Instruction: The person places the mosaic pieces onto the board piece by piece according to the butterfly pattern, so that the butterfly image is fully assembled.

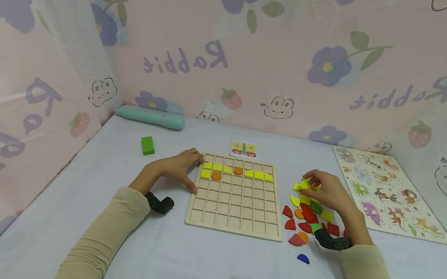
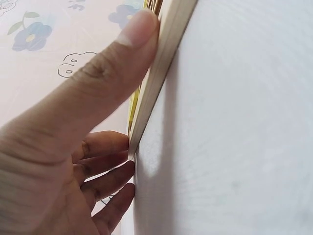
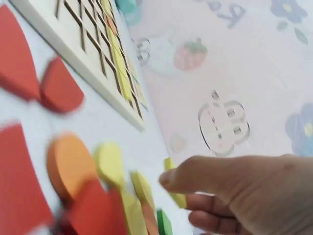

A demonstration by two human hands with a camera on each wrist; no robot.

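A square wooden grid board [image 1: 235, 209] lies flat on the table. Yellow pieces and an orange round piece [image 1: 238, 171] sit along one of its upper rows, with a yellow square [image 1: 206, 173] and another orange disc [image 1: 216, 176] just below. My left hand [image 1: 177, 166] rests against the board's left edge, thumb lower down and fingers spread by the far corner. Between thumb and fingertips my right hand [image 1: 323, 189] pinches a small yellow piece [image 3: 177, 197]. Under and in front of that hand lies a loose pile of red [image 1: 310, 215], yellow, orange and green pieces.
A small card with a butterfly pattern [image 1: 244, 149] lies behind the board. Farther left are a green block [image 1: 147, 145] and a teal tapered case [image 1: 150, 117]. An animal picture board [image 1: 394, 195] lies at the right, and a blue half-disc [image 1: 303, 259] near the front.
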